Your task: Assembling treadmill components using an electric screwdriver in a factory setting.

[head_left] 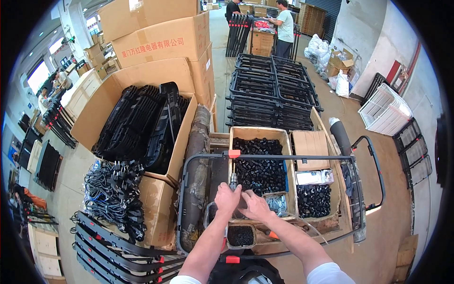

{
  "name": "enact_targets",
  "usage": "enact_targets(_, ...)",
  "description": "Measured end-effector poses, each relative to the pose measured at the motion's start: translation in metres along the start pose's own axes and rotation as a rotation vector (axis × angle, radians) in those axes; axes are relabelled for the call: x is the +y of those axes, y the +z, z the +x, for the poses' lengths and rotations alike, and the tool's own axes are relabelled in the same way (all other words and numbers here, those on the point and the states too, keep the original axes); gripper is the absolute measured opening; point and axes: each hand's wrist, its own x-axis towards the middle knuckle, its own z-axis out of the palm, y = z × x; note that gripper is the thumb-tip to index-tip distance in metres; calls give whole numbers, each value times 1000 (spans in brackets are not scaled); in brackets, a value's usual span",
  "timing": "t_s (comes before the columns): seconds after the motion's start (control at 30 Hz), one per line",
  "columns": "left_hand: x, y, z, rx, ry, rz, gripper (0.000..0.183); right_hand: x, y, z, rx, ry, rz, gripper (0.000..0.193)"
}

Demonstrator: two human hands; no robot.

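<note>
My left hand (227, 199) is closed at the metal chuck of a power drill (233, 181), its long bit pointing away from me towards a red clip (234, 154) on the frame's far bar. Against the drill's dark body, mostly hidden between the hands, my right hand (256, 206) is closed with bent fingers. A large black rounded frame (302, 156) lies around both forearms, over the parts boxes. Another red clip (232, 259) sits on its near bar. Below my hands stands a small tub of tiny black pieces (241, 235), probably screws.
Ahead, a wooden box (289, 137) holds black plastic parts (260, 165) and a tray of metal pieces (276, 204). Left are a wrapped roll (197, 142), a cable heap (116, 199) and a carton of black mouldings (137, 118). Stacked frames (274, 90) and a person (284, 26) are beyond.
</note>
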Motion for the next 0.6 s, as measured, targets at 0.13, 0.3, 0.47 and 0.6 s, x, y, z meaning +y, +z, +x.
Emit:
enact_targets(0.13,-5,-46,-63,-170,-132,-219,70,-60,-29,-55,9,-6,-19,65)
enact_targets(0.3,-24,-91,-189,-271,-161,-562,49,-128,-53,-157,18,-113,1,75)
enact_targets(0.47,-74,-99,-330,-72,-32,-550,39,-165,-25,-264,-134,-147,18,85)
enact_targets(0.6,-132,-83,-403,-17,-177,-520,35,-180,17,-322,-331,-187,53,90)
